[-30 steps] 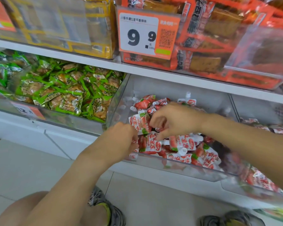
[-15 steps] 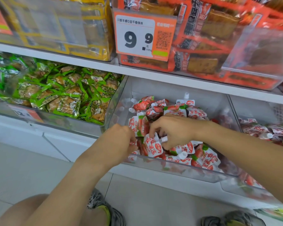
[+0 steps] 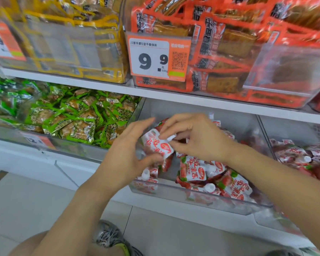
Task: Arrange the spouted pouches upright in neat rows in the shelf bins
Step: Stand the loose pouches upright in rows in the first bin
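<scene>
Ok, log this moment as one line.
stage: straightening pouches | left hand: supports pouch | right hand: pinches pouch | bin: pouches jumbled

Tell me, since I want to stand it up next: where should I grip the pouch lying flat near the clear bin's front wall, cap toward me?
Probably at the white cap and the neck under it, coming from above and the front. That pouch lies flat among others, so its faces are hard to pinch, while the stiff spout sticks out free above the bin wall and gives a firm grip.
</scene>
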Available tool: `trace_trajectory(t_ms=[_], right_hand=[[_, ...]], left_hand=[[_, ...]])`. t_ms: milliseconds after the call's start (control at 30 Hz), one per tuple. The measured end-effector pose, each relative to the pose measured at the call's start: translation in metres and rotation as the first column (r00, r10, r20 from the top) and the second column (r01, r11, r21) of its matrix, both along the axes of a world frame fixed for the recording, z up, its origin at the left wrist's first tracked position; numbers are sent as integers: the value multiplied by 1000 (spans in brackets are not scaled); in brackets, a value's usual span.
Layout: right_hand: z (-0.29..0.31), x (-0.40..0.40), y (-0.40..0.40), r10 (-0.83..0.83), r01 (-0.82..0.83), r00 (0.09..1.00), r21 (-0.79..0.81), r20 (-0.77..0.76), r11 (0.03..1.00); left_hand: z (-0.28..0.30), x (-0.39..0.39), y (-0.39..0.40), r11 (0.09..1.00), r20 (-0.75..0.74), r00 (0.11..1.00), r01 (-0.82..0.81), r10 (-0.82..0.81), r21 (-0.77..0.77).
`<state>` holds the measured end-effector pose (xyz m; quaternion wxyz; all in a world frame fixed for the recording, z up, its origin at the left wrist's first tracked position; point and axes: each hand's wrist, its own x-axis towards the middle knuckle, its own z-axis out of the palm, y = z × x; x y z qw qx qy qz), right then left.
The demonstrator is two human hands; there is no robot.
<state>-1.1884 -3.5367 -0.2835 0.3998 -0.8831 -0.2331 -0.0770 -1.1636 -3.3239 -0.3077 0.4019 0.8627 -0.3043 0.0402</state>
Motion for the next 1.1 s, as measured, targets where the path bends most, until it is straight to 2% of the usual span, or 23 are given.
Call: trace_trajectory(t_ms=[100,167,233,300,333,433,500,667,733,867,900,967,1033,1100], right_hand=[[-2,5,6,36,26,971,255,-234,967],[-10,17,1,-32,113,943,227,-332,967],[-23,31,-4,-165,164,921,-32,-352,986],[-34,41,1,-227,119,920,-323,-319,939],[-40,44,7,-233,94,926,-418,-296,903],[-51,48,23,-247,35,937,-639,-246,769],[-53,48,28,-264,26,934,-694,-239,719],[-52,44,20,-279,-28,887,-645,-368,763],[-48,40,14,-261,-6,897,-600,-356,800],[-44,31,18,-368,295,911,-327,-186,898],[-47,30,21,-371,316,915,-290,-158,903],[-60,30,28,-282,208,941,-338,-187,918],[-72,33,29,-197,69,936,-397,-292,915],[-75,36,26,-142,1,911,-343,-388,939]], left_hand=[[8,2,8,996,23,998,-51,53,-77],[12,2,17,973,-28,992,-123,120,-196],[14,2,27,931,-86,975,-222,205,-290],[14,3,35,903,-136,954,-297,267,-310],[14,2,38,892,-162,944,-327,289,-313],[14,1,45,857,-215,919,-387,330,-340],[14,-1,49,848,-220,912,-405,346,-342],[14,-1,55,841,-213,908,-417,362,-346],[15,0,55,841,-224,910,-409,348,-355],[15,3,50,842,-244,914,-397,324,-365],[14,3,49,844,-245,916,-391,318,-366],[14,2,48,849,-243,921,-379,305,-368],[13,1,47,852,-240,926,-365,291,-376],[13,0,48,852,-236,929,-358,284,-381]])
